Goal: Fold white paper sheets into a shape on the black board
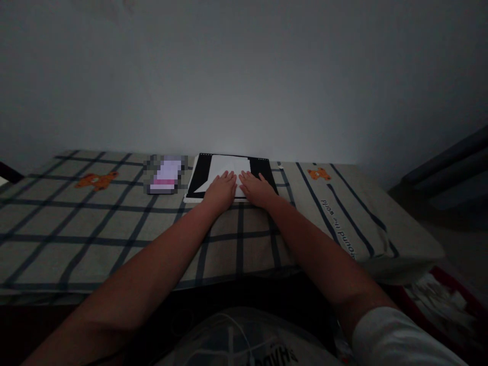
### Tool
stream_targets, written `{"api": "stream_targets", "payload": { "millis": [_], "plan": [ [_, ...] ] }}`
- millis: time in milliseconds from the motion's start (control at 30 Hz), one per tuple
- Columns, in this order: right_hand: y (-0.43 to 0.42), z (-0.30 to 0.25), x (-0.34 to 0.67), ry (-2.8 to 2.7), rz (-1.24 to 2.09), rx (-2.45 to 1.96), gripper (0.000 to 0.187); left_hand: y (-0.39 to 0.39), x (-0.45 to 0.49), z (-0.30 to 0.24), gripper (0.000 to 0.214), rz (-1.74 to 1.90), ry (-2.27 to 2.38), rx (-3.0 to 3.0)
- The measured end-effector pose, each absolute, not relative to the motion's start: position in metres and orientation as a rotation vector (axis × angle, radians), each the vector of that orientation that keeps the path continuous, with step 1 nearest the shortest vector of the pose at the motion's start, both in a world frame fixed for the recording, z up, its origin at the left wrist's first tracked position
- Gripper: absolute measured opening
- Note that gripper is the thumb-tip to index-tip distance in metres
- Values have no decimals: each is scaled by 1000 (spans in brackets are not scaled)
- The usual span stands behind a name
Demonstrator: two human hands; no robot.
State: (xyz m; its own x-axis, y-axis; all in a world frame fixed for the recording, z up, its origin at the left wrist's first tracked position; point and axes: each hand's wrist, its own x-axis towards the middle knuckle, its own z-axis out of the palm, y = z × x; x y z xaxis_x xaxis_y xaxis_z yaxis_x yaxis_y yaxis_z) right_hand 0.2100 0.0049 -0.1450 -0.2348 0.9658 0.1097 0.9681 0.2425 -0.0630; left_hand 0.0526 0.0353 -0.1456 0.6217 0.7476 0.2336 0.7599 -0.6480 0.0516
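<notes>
A white sheet of paper [229, 165], partly folded with slanted edges, lies on a black board [263, 170] near the far edge of the table. My left hand [221, 190] rests flat on the paper's near left part, fingers together. My right hand [256, 188] lies flat beside it on the paper's near right part. The two hands almost touch at the fingertips. Neither hand grips anything.
The table carries a checked cloth [114, 223] with orange bear prints [96, 180]. A blurred pale object [165, 174] lies left of the board. A plain wall rises behind. A dark sofa edge [450, 168] stands at the right, with a red patterned fabric [438, 300] below.
</notes>
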Motion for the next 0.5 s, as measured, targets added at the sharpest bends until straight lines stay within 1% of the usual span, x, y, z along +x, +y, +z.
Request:
{"api": "stream_targets", "payload": {
  "millis": [500],
  "plan": [
    [5, -144, 214, -2402, 54, -1895, 54, 42, 52, -150, 49, -305, -1292, -2796]
  ]
}}
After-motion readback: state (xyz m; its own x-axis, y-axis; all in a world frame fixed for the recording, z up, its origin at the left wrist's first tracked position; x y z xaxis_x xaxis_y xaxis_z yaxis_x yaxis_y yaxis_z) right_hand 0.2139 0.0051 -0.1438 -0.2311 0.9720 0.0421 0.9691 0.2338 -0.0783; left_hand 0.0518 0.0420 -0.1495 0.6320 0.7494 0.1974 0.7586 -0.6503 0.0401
